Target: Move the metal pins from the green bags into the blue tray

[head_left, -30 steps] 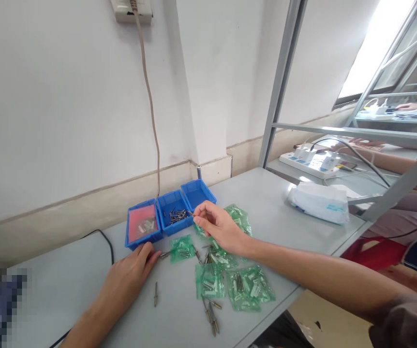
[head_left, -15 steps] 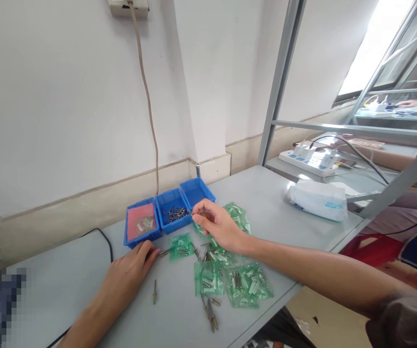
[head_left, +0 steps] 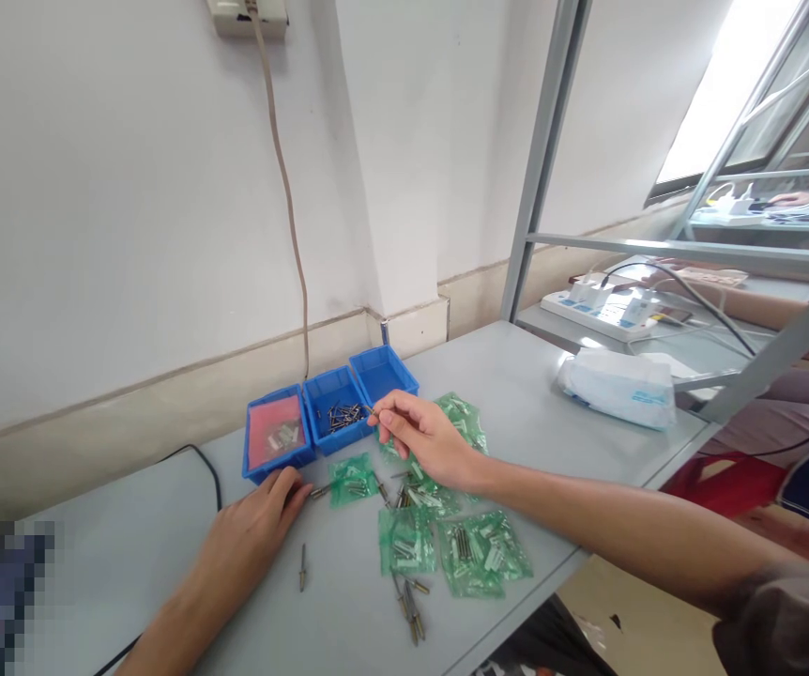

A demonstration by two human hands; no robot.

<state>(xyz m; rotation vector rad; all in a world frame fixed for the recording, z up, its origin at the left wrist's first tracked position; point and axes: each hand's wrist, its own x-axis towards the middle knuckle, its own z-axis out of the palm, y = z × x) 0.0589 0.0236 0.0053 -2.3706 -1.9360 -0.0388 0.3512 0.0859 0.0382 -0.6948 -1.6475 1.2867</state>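
Note:
My right hand pinches a small metal pin at the right rim of the middle blue bin, which holds several dark pins. My left hand lies flat on the grey table, fingers stretched out, its fingertips in front of the left blue bin with a red bottom. A third blue bin stands at the right of the row. Several green bags of pins lie under and in front of my right hand. Loose pins lie near the table's front edge.
A lone pin lies right of my left hand. A white packet rests at the table's right end. A black cable runs at the left. A grey metal rack stands right, with a power strip and another person's arm beyond.
My right hand has barely shifted, still pinching the pin at the middle bin's rim. My left hand has stayed put.

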